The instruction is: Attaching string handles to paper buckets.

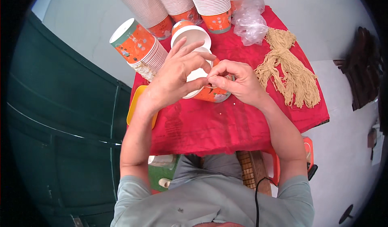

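Observation:
My left hand (178, 71) and my right hand (239, 82) meet over the middle of the red-covered table, fingertips touching. My right thumb and index finger pinch together, and a thin pale string (212, 86) appears to show just below them. The left thumb and index finger curl in against that pinch, other fingers raised; whatever they hold is too small to make out. Under the hands lies an orange paper tub (218, 96), tipped with its white mouth to the left and partly hidden. Just beyond it, another orange tub (184, 24) lies with its white opening towards me.
Tall stacks of paper tubs (210, 0) stand at the back. A tilted stack (139, 45) is at the left, above a yellow tray (135, 101). Clear plastic wrap (250, 21) and a bundle of tan strings (285, 69) lie on the right of the red tablecloth (194, 134).

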{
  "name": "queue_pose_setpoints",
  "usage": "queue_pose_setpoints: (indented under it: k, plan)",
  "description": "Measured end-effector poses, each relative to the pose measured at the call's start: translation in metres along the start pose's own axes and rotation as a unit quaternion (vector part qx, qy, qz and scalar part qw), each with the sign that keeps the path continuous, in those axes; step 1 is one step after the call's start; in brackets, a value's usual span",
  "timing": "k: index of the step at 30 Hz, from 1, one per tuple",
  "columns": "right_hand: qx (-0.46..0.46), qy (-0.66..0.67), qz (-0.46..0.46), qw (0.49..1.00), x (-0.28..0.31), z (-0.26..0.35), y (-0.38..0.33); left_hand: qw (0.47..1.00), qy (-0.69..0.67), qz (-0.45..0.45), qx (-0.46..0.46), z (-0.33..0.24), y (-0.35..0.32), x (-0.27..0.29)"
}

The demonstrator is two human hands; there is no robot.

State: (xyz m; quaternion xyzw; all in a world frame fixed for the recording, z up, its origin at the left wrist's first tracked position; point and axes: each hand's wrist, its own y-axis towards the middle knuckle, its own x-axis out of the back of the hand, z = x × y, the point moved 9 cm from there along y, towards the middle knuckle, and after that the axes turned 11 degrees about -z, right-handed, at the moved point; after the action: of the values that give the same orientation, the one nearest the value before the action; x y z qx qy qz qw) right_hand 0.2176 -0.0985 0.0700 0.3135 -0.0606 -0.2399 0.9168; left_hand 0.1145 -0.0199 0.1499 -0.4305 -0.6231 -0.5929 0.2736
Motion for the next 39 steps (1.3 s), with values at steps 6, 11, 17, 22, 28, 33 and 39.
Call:
queue_pose_setpoints:
  k: [6,11,17,22,28,33,39]
  plan:
    - [0.044,-0.029,-0.028,0.998,0.010,0.011,0.004,0.999,0.015,0.034,0.020,0.001,0.010,0.003]
    - [0.059,-0.016,-0.071,0.996,0.015,0.015,0.005,0.985,-0.062,0.088,0.132,0.006,0.001,-0.007]
    - [0.253,-0.251,-0.132,0.925,0.012,0.048,-0.004,0.961,-0.111,0.000,0.255,0.021,-0.015,-0.018]
    - [0.285,-0.294,-0.148,0.900,-0.003,0.041,-0.011,0.968,-0.097,-0.112,0.204,0.021,-0.023,-0.005]
    - [0.254,-0.258,-0.114,0.925,-0.008,0.031,-0.011,0.974,-0.065,-0.145,0.165,0.012,-0.025,0.005]
    - [0.274,-0.248,-0.097,0.924,-0.013,0.032,-0.015,0.985,0.013,-0.130,0.117,0.002,-0.025,0.009]
    - [0.111,-0.095,-0.156,0.977,0.000,0.006,-0.010,0.980,0.026,-0.170,0.096,-0.007,-0.029,0.012]
